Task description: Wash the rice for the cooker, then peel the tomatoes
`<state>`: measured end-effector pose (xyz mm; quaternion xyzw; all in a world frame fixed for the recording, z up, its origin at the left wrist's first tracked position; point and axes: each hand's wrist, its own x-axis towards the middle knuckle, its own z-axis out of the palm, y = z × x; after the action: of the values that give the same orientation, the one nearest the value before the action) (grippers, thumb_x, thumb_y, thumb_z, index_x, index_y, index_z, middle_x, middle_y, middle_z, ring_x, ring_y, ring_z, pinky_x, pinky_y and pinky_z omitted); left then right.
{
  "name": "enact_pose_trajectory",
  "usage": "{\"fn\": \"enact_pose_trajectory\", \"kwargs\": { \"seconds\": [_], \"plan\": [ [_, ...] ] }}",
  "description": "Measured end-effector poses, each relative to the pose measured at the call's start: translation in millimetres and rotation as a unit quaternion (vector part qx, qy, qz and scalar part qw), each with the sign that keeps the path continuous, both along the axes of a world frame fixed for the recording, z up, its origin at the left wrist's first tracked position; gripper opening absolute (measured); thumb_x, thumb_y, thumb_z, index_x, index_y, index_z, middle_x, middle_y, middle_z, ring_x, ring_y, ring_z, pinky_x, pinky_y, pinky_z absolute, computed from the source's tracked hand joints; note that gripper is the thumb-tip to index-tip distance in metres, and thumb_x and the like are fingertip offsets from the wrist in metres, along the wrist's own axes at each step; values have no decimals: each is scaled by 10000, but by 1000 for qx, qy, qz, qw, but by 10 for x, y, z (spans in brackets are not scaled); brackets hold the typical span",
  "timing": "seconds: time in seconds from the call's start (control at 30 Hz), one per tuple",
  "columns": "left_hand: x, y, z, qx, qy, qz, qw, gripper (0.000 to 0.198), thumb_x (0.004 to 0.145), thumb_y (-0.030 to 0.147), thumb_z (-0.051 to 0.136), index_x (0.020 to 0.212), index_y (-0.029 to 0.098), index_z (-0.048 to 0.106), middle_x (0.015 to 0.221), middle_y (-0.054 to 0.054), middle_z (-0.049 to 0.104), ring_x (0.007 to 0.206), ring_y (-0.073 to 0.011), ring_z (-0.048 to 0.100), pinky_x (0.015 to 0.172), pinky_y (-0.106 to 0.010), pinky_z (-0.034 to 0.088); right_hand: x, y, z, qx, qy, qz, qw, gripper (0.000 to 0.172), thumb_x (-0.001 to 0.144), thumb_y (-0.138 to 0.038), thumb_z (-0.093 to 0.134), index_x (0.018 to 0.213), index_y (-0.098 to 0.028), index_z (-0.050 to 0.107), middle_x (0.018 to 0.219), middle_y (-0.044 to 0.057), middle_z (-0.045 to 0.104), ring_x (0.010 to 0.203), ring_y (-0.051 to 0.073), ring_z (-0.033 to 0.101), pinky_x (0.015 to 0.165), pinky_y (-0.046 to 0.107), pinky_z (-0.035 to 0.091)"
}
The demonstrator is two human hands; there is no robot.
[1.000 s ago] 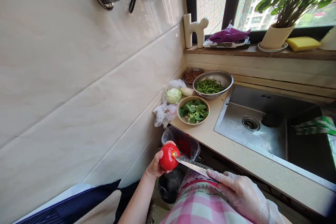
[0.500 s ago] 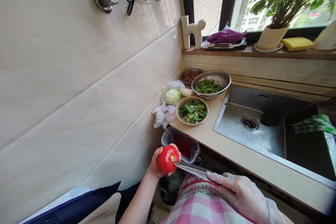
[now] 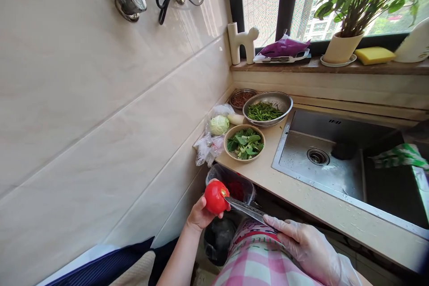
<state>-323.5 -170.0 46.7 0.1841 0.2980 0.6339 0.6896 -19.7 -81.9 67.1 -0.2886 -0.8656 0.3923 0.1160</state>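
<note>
A red tomato (image 3: 215,197) rests in my bare left hand (image 3: 200,215), whose fingers curl around its underside and back. Its stem end faces right, toward the blade. My right hand (image 3: 310,246), in a clear plastic glove, is closed around the knife (image 3: 248,210), with the forefinger stretched along the spine. The handle is hidden in the glove. At the stem end the knife's tip meets the tomato; how deep it goes I cannot tell. Just behind the tomato is a lined trash bin (image 3: 246,189) with red scraps inside.
On the counter (image 3: 301,187) stand a basket of leafy greens (image 3: 245,143), a steel colander of green vegetables (image 3: 268,107), a bowl of brown strips (image 3: 241,97) and a cabbage (image 3: 219,124). To the right lies the steel sink (image 3: 321,143). A tiled wall (image 3: 100,134) bounds the left side.
My left hand has turned the tomato, so its stem end now points further right. The knife tip stays at the stem end. The camera view has shifted slightly.
</note>
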Motion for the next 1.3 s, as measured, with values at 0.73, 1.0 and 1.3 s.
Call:
{"fn": "enact_pose_trajectory", "kwargs": {
  "seconds": [0.73, 1.0, 1.3],
  "plan": [
    [5, 143, -65, -108, -39, -28, 993, 624, 803, 643, 485, 1020, 74, 621, 886, -152, 674, 531, -187, 649, 332, -178, 370, -79, -27, -179, -26, -22, -27, 999, 404, 911, -278, 436, 1271, -409, 564, 863, -1, 731, 728, 143, 697, 654, 213, 534],
    [6, 143, -47, -68, 65, 79, 992, 486, 802, 514, 602, 1151, 186, 523, 1001, -117, 658, 717, -253, 695, 410, -254, 529, -69, -46, -141, -57, -10, -33, 998, 389, 923, -329, 426, 1282, -406, 555, 974, 0, 738, 807, 156, 707, 723, 234, 551],
    [21, 204, 81, -88, 17, 54, 994, 407, 894, 572, 400, 1174, 284, 462, 929, -109, 692, 633, -245, 711, 366, -213, 507, -50, -5, -92, -44, -12, -29, 999, 404, 910, -307, 442, 1284, -416, 548, 907, -7, 742, 753, 154, 707, 697, 230, 551]
  ]
}}
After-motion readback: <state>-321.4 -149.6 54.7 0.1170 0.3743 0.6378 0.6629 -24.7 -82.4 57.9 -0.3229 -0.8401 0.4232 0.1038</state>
